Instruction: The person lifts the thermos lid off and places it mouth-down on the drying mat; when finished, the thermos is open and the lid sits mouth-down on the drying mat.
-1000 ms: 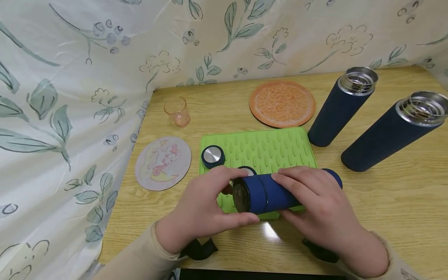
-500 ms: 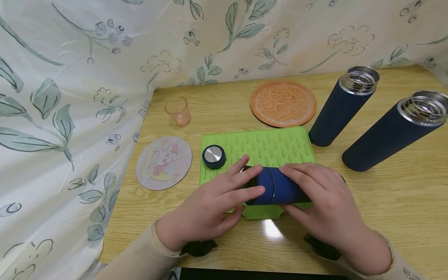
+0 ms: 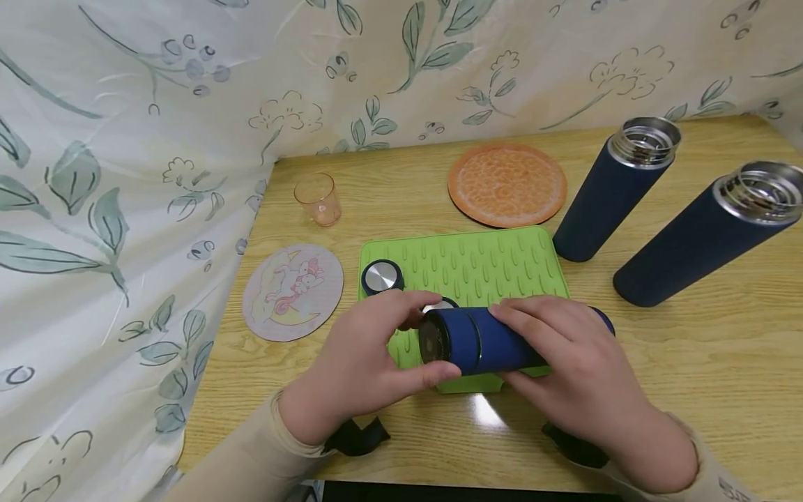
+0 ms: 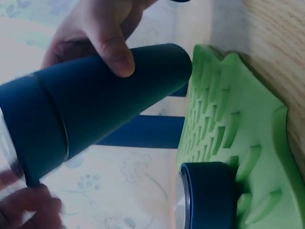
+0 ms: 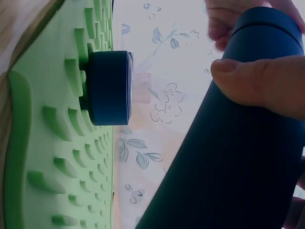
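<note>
My right hand [image 3: 564, 348] grips a dark blue thermos flask [image 3: 508, 341], which lies tilted on its side in the air over a green ridged mat [image 3: 489, 265]. Its thumb [image 5: 252, 83] presses along the body in the right wrist view. At the flask's left end is a lid [image 3: 461, 341], marked off by a thin dark seam. My left hand [image 3: 370, 355] curls round that end, thumb below and fingers above. Fingertips [image 4: 35, 205] show at the lid's edge in the left wrist view. Two loose lids with silver tops, one at left [image 3: 383, 277], one partly hidden [image 3: 441, 305], sit on the mat.
Two tall navy flasks, one nearer the wall [image 3: 615, 195] and one nearer me [image 3: 702, 237], stand uncapped at right. An orange round mat [image 3: 507, 185] lies behind. A pinkish glass [image 3: 318, 201] and a round pictured coaster [image 3: 293, 293] are at left. A patterned cloth [image 3: 439, 70] hangs behind.
Half a second ago my left fingers lay extended across the flask's lid end; now they have turned back round it. The flask's end has swung slightly, showing its face again. My right hand keeps its grip.
</note>
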`<state>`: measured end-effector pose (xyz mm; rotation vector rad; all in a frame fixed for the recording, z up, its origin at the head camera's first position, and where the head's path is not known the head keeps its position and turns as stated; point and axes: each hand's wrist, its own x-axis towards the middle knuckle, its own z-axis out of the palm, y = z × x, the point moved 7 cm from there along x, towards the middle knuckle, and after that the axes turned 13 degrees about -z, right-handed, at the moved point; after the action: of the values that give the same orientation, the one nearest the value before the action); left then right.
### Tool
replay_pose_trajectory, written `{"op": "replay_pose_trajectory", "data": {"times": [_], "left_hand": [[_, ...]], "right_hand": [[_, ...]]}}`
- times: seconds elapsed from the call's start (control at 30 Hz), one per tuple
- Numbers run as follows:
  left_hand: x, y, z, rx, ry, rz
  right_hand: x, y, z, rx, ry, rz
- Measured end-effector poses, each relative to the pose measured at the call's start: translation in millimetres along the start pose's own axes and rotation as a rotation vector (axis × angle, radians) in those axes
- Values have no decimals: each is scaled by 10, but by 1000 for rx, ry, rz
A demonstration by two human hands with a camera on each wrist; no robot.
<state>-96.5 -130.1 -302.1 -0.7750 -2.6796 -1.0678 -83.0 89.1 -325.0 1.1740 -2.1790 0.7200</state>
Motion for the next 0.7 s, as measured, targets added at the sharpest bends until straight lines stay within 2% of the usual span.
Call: {"op": "replay_pose_trajectory", "data": {"times": [0.07,0.13,0.33,0.43,0.53,0.7], "left_hand": [[7,-27,6,32,5,-51],[13,-9,3,52,11,-22],[-32,178,9,-33,-45,290],[-42,243,13,-38,-45,372],[-20,265,-10,-45,-22,377],[36,217,-65,-85,-1,271]], "right_hand": [[-1,6,9,5,-24,11],[4,23,6,13,-43,28],[53,62,-47,34,-61,6],[75,69,-67,42,-84,-5],[92,74,-75,46,-112,3],[123,92,-63,64,-148,32]]}}
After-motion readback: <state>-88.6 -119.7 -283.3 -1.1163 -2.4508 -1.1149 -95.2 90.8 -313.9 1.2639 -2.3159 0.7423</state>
